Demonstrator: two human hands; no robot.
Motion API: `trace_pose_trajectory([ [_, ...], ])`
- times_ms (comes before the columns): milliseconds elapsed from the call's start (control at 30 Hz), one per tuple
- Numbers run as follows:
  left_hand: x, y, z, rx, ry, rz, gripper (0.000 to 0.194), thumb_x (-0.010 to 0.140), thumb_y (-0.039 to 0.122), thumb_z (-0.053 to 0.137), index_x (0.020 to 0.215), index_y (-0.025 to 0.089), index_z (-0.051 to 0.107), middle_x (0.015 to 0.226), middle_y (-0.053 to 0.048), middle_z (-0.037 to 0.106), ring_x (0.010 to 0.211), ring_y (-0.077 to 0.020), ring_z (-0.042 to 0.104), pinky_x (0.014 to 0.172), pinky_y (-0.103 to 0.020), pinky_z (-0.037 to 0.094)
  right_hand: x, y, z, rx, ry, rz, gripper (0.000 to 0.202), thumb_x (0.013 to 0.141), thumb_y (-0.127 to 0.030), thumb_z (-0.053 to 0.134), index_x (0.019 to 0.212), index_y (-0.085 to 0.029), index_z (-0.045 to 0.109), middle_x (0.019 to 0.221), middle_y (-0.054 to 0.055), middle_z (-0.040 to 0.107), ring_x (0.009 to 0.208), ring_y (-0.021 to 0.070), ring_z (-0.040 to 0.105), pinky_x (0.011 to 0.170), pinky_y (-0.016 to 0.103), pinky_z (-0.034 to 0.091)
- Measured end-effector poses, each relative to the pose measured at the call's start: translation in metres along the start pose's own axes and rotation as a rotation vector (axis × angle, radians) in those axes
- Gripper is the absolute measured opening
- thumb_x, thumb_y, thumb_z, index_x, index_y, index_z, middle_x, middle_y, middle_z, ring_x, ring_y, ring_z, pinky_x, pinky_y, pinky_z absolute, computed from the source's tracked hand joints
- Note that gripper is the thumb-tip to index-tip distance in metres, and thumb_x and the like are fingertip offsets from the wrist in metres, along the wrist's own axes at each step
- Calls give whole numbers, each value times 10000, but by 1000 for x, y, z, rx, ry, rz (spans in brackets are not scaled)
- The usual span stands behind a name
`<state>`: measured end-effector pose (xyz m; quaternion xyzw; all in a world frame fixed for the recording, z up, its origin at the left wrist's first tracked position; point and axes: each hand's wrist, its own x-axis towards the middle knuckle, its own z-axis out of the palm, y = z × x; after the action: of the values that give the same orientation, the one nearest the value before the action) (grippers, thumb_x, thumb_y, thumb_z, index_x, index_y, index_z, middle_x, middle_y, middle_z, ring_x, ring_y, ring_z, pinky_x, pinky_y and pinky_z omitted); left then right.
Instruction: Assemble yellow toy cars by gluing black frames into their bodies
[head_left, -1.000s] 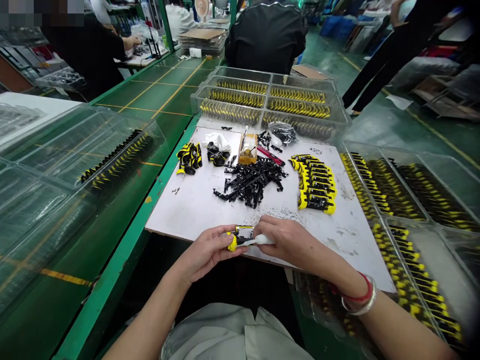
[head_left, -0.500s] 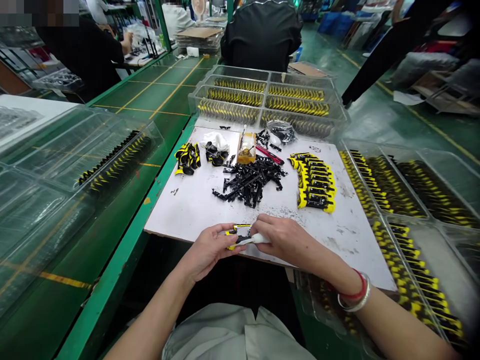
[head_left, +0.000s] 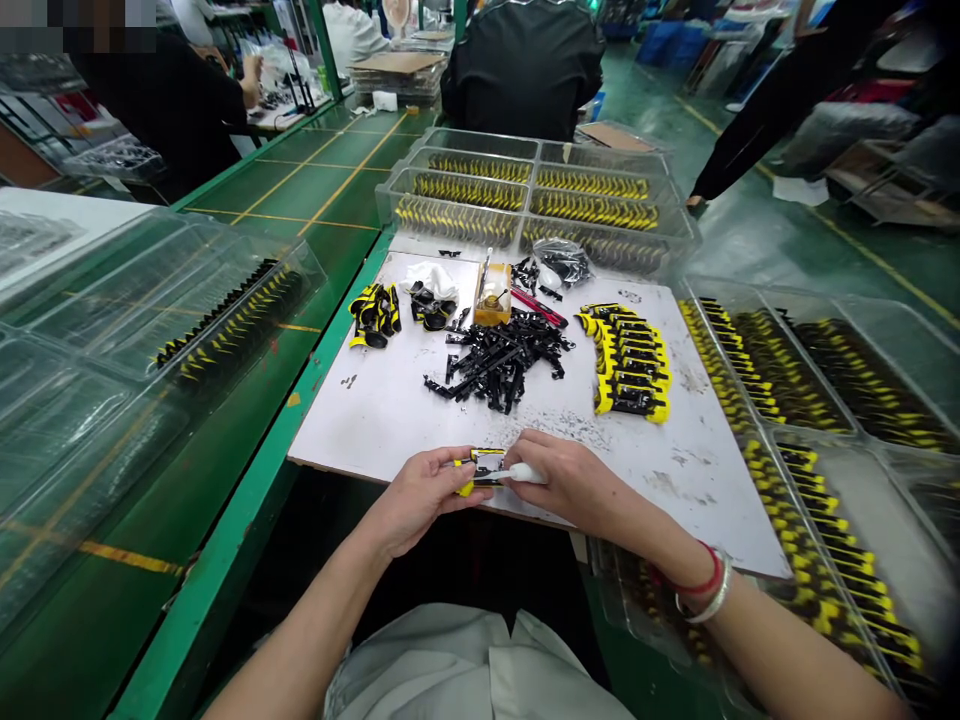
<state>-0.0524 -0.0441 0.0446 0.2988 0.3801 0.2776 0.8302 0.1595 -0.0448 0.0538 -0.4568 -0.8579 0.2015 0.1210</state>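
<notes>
My left hand [head_left: 429, 492] is closed on a small yellow-and-black plastic part [head_left: 466, 482] at the front edge of the white board [head_left: 375, 425]. My right hand [head_left: 559, 475] grips a white tool with a pale narrow tip [head_left: 527, 474], which lies across the part; its exact kind I cannot make out. Beyond the hands is a heap of black plastic strips [head_left: 506, 360]. A row of yellow-and-black parts [head_left: 630, 365] lies to its right, and loose yellow-and-black pieces [head_left: 375, 315] lie at the left.
A yellowish box [head_left: 493, 300] and red-handled tool [head_left: 540, 308] sit behind the heap. Clear trays of parts stand at the back [head_left: 534, 185], right [head_left: 765, 440] and left [head_left: 142, 365]. A person in a dark jacket [head_left: 525, 70] sits beyond; another person's leg [head_left: 757, 125] shows at right.
The white tool in my right hand has tilted slightly, and the part in my left hand has turned a little. The leg at the far right has shifted.
</notes>
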Motion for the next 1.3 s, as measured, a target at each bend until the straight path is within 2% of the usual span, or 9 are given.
trace_pose_trajectory([
  [233,1,0,-2,-31,-15,-21,355,798,259,678,1127,134,628,1085,-101,667,881,-158,662,950,-360,487,3,-2,-7,-39,-60,-57,36,829,-161,583,862,-174,588,808,33,590,715,151,579,630,238,414],
  [400,2,0,-2,-40,-5,-5,332,792,239,685,1105,136,644,1044,-96,682,871,-156,669,949,-354,490,5,-2,-7,-90,-70,-33,38,839,-172,574,874,-165,588,798,33,578,697,151,574,615,238,408],
  [567,3,1,-3,-15,19,13,382,772,243,704,1124,119,624,1039,-104,682,859,-161,673,927,-352,502,10,3,-6,30,-74,-57,61,843,-188,583,899,-170,601,840,36,598,756,153,580,665,240,419],
  [833,7,-7,-2,-5,23,12,354,778,223,697,1098,102,610,1012,-102,690,871,-165,668,924,-350,509,9,2,-5,-51,-84,9,61,793,-136,573,740,-165,568,697,2,556,615,127,518,584,232,350],
  [967,9,-7,-2,-6,0,4,338,781,218,692,1090,103,619,1025,-102,687,877,-164,666,915,-338,513,7,1,-6,-60,-95,-8,50,803,-135,565,765,-168,569,721,11,558,632,136,525,591,240,359],
  [1067,9,-5,-5,13,14,9,374,801,233,672,1140,95,597,1032,-111,684,866,-164,669,909,-332,512,5,3,-8,74,-45,11,18,834,-188,578,842,-182,593,779,16,591,689,142,559,618,235,388],
  [1167,6,-5,-8,27,46,55,448,815,249,659,1221,99,543,1075,-116,672,877,-167,666,921,-344,503,-1,7,-11,242,83,99,54,869,-242,567,866,-204,605,809,7,619,719,133,580,654,227,417],
  [1300,2,-7,-6,52,61,130,544,803,245,673,1291,99,481,1152,-123,642,931,-190,653,942,-376,494,-16,9,-9,311,238,175,48,868,-241,577,855,-208,609,811,12,622,746,140,586,681,237,440],
])
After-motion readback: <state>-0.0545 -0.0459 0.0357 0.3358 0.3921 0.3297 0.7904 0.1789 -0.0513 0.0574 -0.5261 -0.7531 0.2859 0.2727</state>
